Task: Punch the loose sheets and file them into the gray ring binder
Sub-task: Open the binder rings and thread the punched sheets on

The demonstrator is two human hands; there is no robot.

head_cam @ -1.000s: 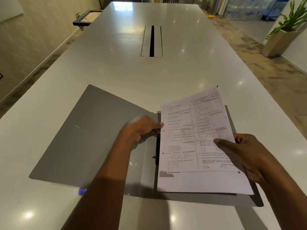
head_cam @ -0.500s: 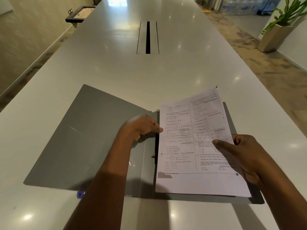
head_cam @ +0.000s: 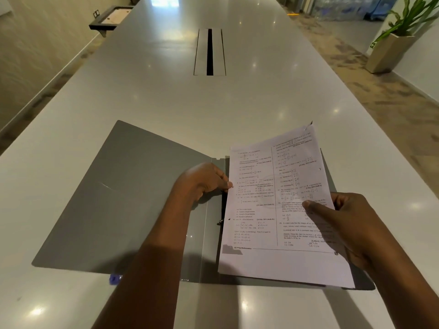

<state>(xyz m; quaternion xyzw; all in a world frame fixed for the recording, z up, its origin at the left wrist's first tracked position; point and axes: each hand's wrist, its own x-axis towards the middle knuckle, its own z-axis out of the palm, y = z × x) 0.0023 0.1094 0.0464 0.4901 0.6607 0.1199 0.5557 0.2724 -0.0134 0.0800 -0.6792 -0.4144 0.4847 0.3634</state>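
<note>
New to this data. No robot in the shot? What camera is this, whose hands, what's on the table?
No machine: a person works bare-handed, and the one picture comes from a camera on their head, looking forward and down. On the white table lies the gray ring binder, open flat. The right hand holds printed sheets over its right half, thumb on top. The left hand is curled at the sheets' left edge beside the rings; whether it pinches paper or rings is hidden.
</note>
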